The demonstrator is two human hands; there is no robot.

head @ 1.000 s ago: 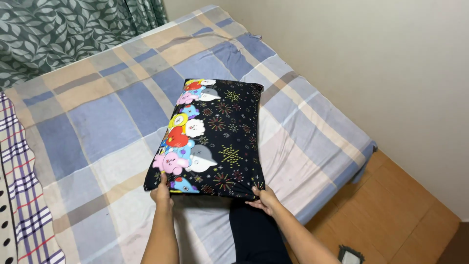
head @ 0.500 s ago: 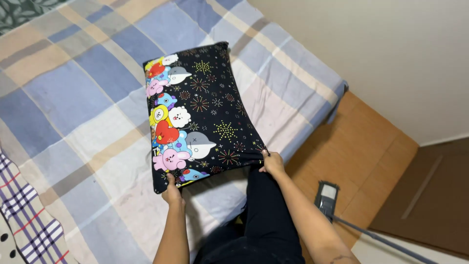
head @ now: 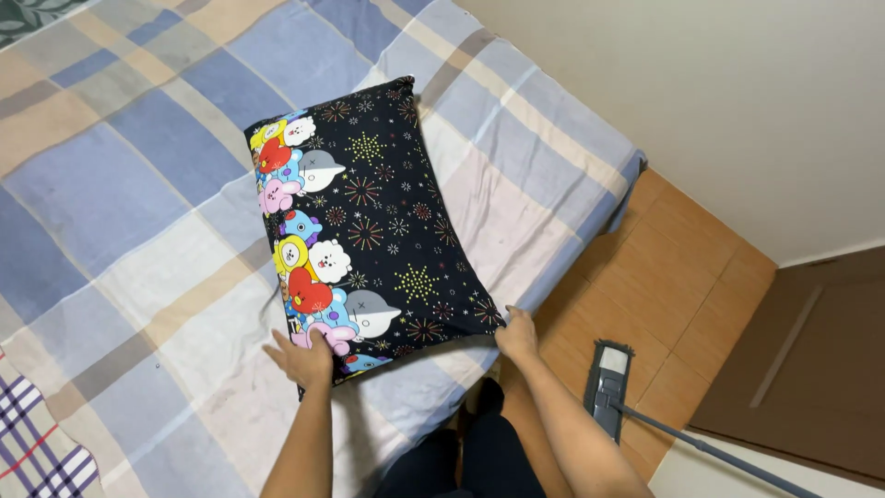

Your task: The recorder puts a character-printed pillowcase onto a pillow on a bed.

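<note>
A black pillow (head: 378,221) printed with fireworks and colourful cartoon figures lies on a bed covered by a blue, beige and white checked sheet (head: 138,184). My left hand (head: 300,358) grips the pillow's near left corner. At the near right corner my right hand (head: 516,334) pinches the fabric. The pillow lies flat with its long side running away from me, close to the bed's right edge.
A flat mop (head: 608,387) with a long handle rests on the orange tiled floor (head: 682,267) right of the bed. A brown door (head: 811,360) and a pale wall (head: 737,101) stand on the right. A plaid cloth (head: 37,443) lies at the lower left.
The view has swung down and to the right, so the pillow now sits lower and the mop has come into sight. Both hands stay on the pillow's near corners.
</note>
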